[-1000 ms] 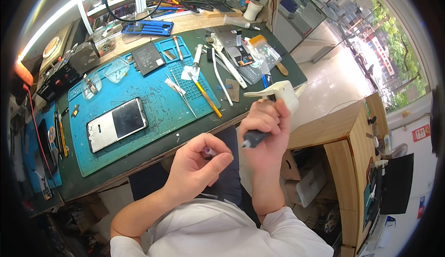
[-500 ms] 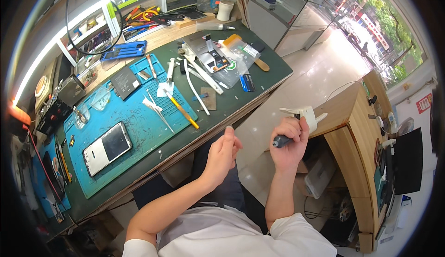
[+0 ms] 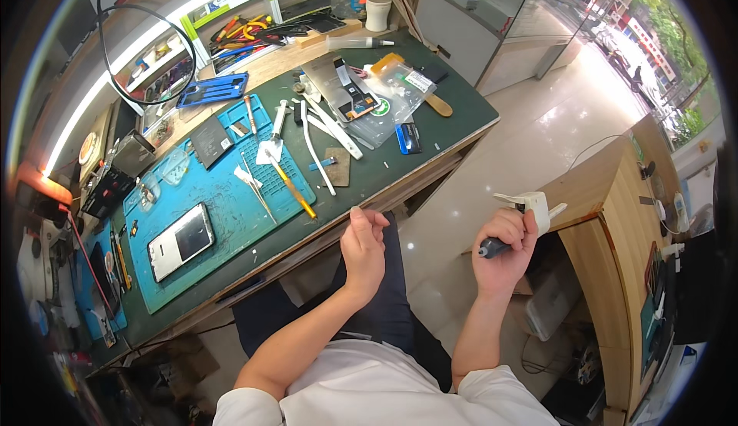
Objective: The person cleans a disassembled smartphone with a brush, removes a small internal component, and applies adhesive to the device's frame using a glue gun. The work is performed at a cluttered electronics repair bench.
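My right hand (image 3: 505,243) is wrapped round a hand-held tool (image 3: 536,209), raised over the floor at the right. It has a dark grey cylindrical part with a narrow tip, and a white body with prongs. My left hand (image 3: 363,251) hovers just off the bench's front edge with its fingers curled in, and nothing shows in it. On the blue repair mat (image 3: 231,230) lies an opened phone (image 3: 181,241), silver and black inside. A yellow-handled tool (image 3: 292,188) and tweezers (image 3: 257,191) lie nearer my left hand.
A phone battery (image 3: 209,144) and a blue phone frame (image 3: 212,90) lie toward the back. White sticks, a syringe, plastic bags (image 3: 407,91) and a phone part crowd the bench's right half. Pliers fill a shelf (image 3: 244,30). A wooden desk (image 3: 596,218) stands at right.
The view has turned slightly left, so the bench looks shifted. My right hand keeps its hold on the tool. My left thumb, upright before, now rests closer to the curled fingers.
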Available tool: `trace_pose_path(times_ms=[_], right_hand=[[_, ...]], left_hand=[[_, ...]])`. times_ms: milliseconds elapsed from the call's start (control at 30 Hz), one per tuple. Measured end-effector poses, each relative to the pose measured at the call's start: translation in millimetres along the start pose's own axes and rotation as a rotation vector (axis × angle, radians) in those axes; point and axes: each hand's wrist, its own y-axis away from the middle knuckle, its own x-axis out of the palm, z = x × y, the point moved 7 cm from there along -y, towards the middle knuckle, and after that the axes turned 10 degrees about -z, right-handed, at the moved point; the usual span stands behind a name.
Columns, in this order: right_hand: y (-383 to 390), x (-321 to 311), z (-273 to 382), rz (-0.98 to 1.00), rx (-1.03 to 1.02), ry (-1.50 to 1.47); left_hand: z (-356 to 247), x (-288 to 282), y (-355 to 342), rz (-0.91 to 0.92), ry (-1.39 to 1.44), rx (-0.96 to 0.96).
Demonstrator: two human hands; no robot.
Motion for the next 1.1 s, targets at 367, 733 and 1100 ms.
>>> trace_pose_path(times_ms=[367,733,1100], right_hand=[[6,6,-5,0.003,0.078,0.002],[-29,58,-73,0.189,-0.506,2.212],[-133,36,-206,0.566,-0.981,3.061]], left_hand=[[20,-17,7,0.093,-0.206,0.008],[-109,-98,47,0.350,0.011,0.237],[-152,-150,8,0.201,0.022,0.478]])
